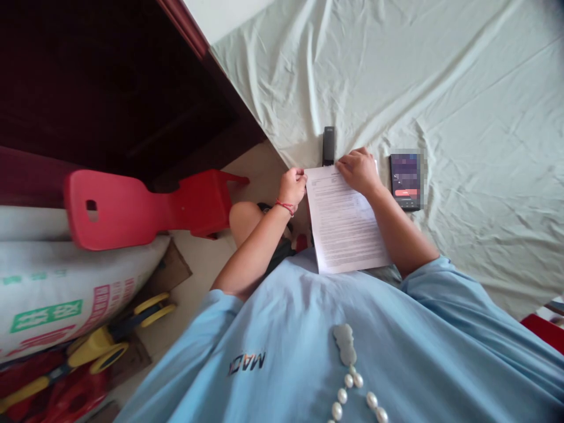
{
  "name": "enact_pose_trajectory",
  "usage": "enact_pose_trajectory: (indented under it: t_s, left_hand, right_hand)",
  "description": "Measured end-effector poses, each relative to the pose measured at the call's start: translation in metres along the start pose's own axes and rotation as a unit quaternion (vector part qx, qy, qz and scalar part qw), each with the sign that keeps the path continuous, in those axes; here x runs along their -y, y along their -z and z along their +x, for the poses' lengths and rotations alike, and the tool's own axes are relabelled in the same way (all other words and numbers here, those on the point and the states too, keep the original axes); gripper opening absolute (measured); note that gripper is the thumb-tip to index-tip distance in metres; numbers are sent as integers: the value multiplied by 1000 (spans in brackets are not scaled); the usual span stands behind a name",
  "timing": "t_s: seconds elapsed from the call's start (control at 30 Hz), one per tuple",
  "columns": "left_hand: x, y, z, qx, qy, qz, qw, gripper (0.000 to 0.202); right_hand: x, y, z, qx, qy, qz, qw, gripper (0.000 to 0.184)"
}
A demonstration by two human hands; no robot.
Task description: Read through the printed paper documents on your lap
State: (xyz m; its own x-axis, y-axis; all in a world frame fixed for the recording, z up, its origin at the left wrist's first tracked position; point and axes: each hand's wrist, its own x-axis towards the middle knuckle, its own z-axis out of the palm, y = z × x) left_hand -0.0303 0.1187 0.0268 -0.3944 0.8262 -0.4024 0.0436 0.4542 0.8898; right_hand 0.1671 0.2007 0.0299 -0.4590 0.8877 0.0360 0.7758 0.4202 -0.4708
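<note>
A printed sheaf of paper (346, 226) lies between my hands at the table's near edge, its lower end close to my shirt. My left hand (292, 187), with a red string on the wrist, pinches the top left corner of the paper. Over the top right part lies my right hand (359, 169), its fingers curled onto the upper edge. Just beyond that edge is a black stapler (328, 145), its near end close to the paper's top. Whether it touches the paper I cannot tell.
A phone (405, 181) with a lit screen lies right of the paper on the wrinkled pale tablecloth (476, 117). To the left stand a small red chair (189, 202), a large printed sack (66, 288) and a yellow-wheeled toy (101, 346). Dark furniture (110, 88) fills the upper left.
</note>
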Motion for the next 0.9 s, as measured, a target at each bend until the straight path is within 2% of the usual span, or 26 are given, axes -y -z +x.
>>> enact_pose_trajectory:
  t_s: [0.17, 0.33, 0.53, 0.67, 0.8, 0.9]
  left_hand:
    - [-9, 2, -16, 5, 30, 14, 999, 15]
    - [-12, -3, -21, 2, 44, 23, 999, 22]
    - [-26, -13, -12, -6, 69, 56, 996, 31]
    - [-28, -19, -3, -10, 57, 76, 995, 30]
    - [-28, -26, 0, 0, 60, 37, 997, 25]
    - [-28, -30, 1, 9, 71, -5, 997, 25]
  right_hand:
    - [7, 8, -9, 26, -20, 12, 999, 31]
    - [5, 10, -9, 32, -35, 3, 999, 32]
    - [-2, 5, -1, 21, -50, -26, 998, 29]
    - [-8, 4, 2, 4, -55, -32, 998, 32]
    - [-12, 4, 8, -31, -47, 0, 998, 33]
    - [-11, 3, 18, -56, -8, 35, 998, 45]
